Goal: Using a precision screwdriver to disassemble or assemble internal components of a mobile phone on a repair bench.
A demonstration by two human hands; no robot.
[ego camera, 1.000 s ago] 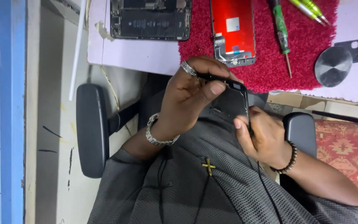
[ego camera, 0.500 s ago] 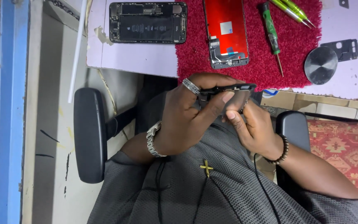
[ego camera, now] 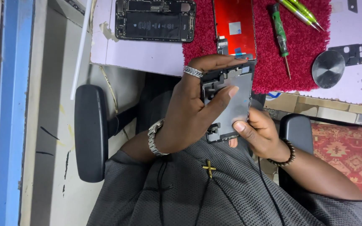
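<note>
Between both hands, above the lap and just short of the desk edge, sits a phone screen assembly (ego camera: pixel 231 100) with its grey metal backplate facing up. The left hand (ego camera: pixel 189 113) curls around its left edge, fingers closed over the top corner and the thumb (ego camera: pixel 221 98) pressed flat across the plate; a silver ring and a metal bracelet show on that hand. The right hand (ego camera: pixel 260 134) cups the lower right corner from beneath, its thumb tip (ego camera: pixel 239 125) resting on the plate near the bottom, fingers folded under and mostly hidden, a beaded bracelet at the wrist.

Just beyond the assembly, a red fuzzy mat (ego camera: pixel 269 37) lies on the pale lilac desk (ego camera: pixel 147 54). On the mat rests a red rectangular screen panel (ego camera: pixel 233 25) bearing a small pale square sticker near its middle, beside a green-handled screwdriver (ego camera: pixel 280 35) and two yellow-green tools (ego camera: pixel 304 12). Left of the mat lies an opened phone body (ego camera: pixel 155 20), its black battery carrying small white print. At the right, a dark round disc (ego camera: pixel 328 69) touches a black bracket (ego camera: pixel 350 52).
</note>
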